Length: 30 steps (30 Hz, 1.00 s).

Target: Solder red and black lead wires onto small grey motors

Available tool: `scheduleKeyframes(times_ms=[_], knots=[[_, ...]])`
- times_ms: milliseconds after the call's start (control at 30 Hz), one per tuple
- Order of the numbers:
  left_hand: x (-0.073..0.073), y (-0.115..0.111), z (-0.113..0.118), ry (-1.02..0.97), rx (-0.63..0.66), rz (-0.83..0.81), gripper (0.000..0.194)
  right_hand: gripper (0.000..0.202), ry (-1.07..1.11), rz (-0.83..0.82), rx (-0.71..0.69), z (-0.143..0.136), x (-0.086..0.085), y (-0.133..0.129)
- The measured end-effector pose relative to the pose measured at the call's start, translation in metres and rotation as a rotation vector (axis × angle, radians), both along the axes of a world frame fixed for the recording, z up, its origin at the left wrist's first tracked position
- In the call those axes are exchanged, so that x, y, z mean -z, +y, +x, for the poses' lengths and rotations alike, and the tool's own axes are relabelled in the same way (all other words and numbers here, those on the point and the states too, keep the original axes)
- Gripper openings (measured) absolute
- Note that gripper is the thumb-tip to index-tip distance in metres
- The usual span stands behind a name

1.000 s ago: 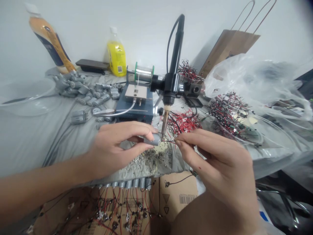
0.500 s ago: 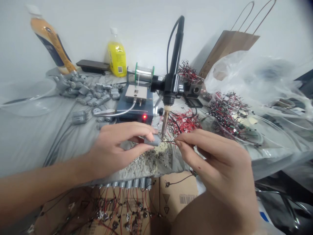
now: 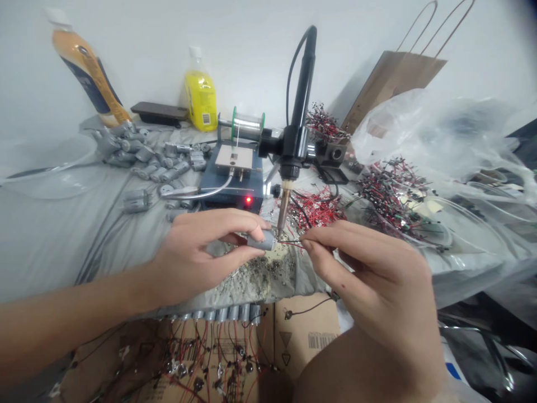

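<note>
Between the thumb and fingers of my left hand (image 3: 210,238) lies a small grey cylindrical motor (image 3: 262,240), its end turned to the right. My right hand (image 3: 369,280) pinches thin red and black wires (image 3: 291,241) whose tips reach the motor's end. Right above that joint stands the soldering iron (image 3: 285,207), held in a black stand clamp (image 3: 292,146) with its tip pointing down. Whether the tip touches the motor's terminal is too small to tell. Solder bits (image 3: 268,271) are scattered on the table below the motor.
Behind my hands is a blue solder feeder (image 3: 230,184) with a solder spool (image 3: 248,126) and a lit red lamp. Loose motors (image 3: 168,162) are heaped at left, red wires (image 3: 319,208) at right. Wired motors (image 3: 232,313) line the front edge above a cardboard box (image 3: 306,330).
Both hands keep almost the same place at the iron's tip. The motor and the wires show hardly any shift.
</note>
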<state>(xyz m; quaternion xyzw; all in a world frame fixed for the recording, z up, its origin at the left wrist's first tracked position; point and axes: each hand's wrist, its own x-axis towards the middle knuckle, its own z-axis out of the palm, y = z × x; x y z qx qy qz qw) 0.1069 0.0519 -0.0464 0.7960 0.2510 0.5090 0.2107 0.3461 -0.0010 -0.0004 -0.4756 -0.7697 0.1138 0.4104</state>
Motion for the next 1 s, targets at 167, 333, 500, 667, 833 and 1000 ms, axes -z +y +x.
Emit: scheduleKeyframes(times_ms=[167,333,500,667,833,1000], knots=[[0.0000,0.0006,0.0001,0.003,0.002,0.007,0.018,0.013,-0.004,0.012,-0.011,-0.0001,0.0000,0.0007],[0.0011,0.0011,0.0006,-0.005,0.003,0.007,0.016,0.014,-0.004,0.029,-0.016,0.0000,-0.0001,0.0000],[0.0011,0.0001,0.0008,-0.006,-0.004,-0.003,0.017,0.013,0.001,0.035,-0.018,0.0003,0.0011,0.0002],[0.0002,-0.0001,0.0019,-0.005,-0.015,0.016,0.016,0.013,0.001,0.059,-0.025,-0.0001,0.0013,0.0014],[0.0011,0.0011,0.0019,0.001,-0.023,0.018,0.015,0.013,0.003,0.059,-0.025,0.0001,0.0021,0.0012],[0.0006,0.0006,0.0010,0.008,-0.020,0.016,0.017,0.013,0.010,0.042,-0.018,0.0011,0.0039,0.0008]])
